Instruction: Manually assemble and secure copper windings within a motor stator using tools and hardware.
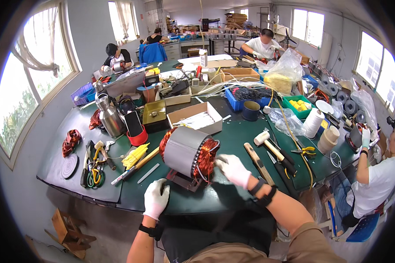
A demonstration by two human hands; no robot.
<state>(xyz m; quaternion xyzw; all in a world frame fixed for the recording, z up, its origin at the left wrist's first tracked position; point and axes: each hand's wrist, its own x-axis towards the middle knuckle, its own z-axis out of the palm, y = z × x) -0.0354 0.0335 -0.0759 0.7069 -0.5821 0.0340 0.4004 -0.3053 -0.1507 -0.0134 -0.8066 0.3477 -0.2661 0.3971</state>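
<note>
A grey cylindrical motor stator [183,151] lies on its side on a dark metal stand [183,180] near the front of the green table. Copper windings [206,158] bulge from both its ends, with pale sleeved leads at the right end. My right hand [233,170], in a white glove, has its bunched fingertips at the right-hand winding; whatever they pinch is too small to make out. Also gloved, my left hand [156,199] rests at the table's front edge, left of the stand. Its fingers are loosely bent, the thumb is apart, and nothing shows in it.
Left lie a white marker [118,179], yellow strips [136,155], scissors [96,176] and a hammer [104,155]. A white-headed mallet [268,145], wooden stick [258,163] and pliers [303,151] lie right. Behind stands an open carton [195,117]. Other people sit around, one close at right [373,175].
</note>
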